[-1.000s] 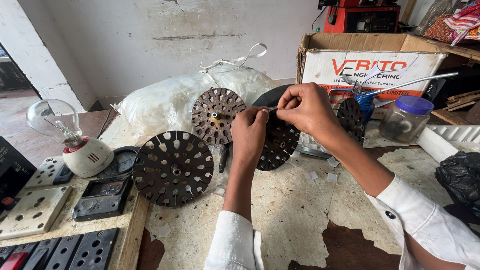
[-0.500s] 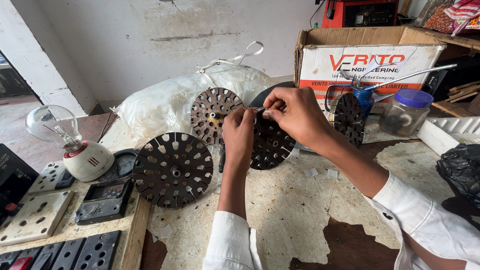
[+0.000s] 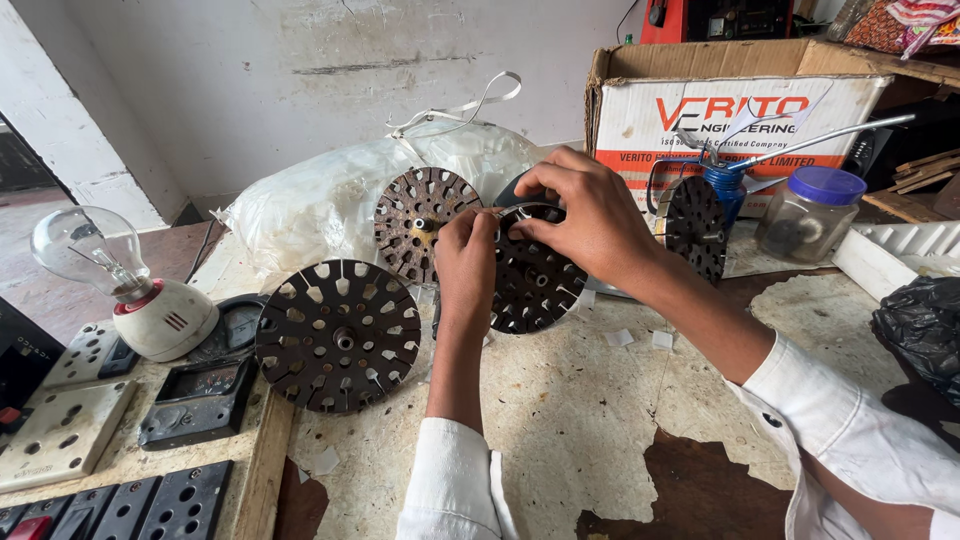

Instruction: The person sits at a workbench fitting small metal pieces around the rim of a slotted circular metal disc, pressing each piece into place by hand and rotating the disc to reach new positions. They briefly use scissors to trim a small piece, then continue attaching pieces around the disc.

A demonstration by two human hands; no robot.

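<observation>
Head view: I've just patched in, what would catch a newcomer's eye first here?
Centre of the bench, both hands, left hand and right hand, pinch at the upper rim of a dark slotted metal disc propped on edge. Two similar discs sit to its left: a black one lying in front, a rusty one leaning on a white plastic sack. At far left a clear light bulb stands in a white holder.

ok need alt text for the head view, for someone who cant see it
Both hands, left hand and right hand, grip a dark slotted metal disc held on edge on a worn workbench. Two similar discs sit to its left, with a light bulb beyond and a cardboard box behind.
</observation>
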